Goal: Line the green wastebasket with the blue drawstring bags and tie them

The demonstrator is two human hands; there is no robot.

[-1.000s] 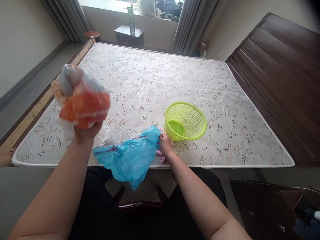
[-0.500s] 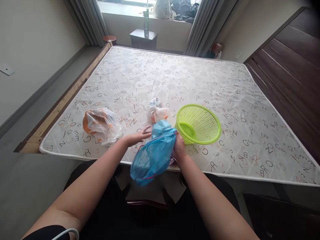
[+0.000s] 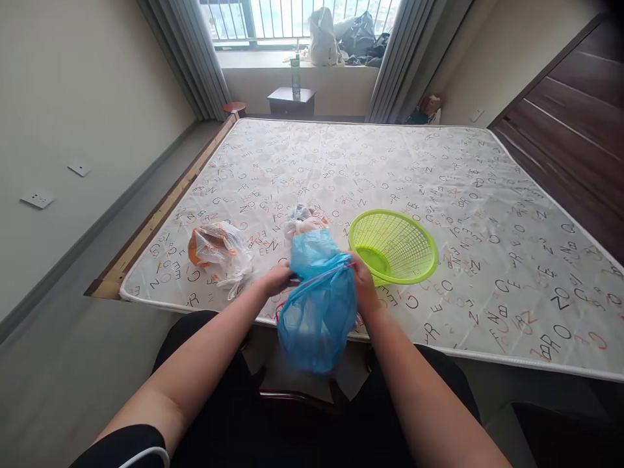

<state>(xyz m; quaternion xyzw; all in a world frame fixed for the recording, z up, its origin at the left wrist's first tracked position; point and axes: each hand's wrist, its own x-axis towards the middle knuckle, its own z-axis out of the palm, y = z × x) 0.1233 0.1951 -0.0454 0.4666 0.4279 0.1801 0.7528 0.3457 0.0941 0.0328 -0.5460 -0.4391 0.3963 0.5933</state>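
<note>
A thin blue plastic bag (image 3: 319, 312) with a red drawstring hangs at the near edge of the mattress, its lower part puffed out over my lap. My right hand (image 3: 363, 281) grips its right side beside the red string. On the opposite side my left hand (image 3: 279, 278) has its fingers closed on the edge of the bag, partly hidden behind it. Just beyond the bag lies a crumpled white plastic bag (image 3: 306, 220) with orange print. A green plastic basket (image 3: 412, 276) lies tipped over near my right hand, its mouth facing me.
To the left, another white and orange plastic bag (image 3: 221, 250) lies on the letter-printed mattress (image 3: 487, 247). A wooden bed rail (image 3: 160, 211) runs along the left side. Farther back are a small nightstand (image 3: 291, 95) with a green bottle (image 3: 295, 75) and a red stool (image 3: 234, 107).
My left hand has come in from beside the blue bag and closed on its left edge. The bag now hangs straighter and fuller. The view has tilted up slightly.
</note>
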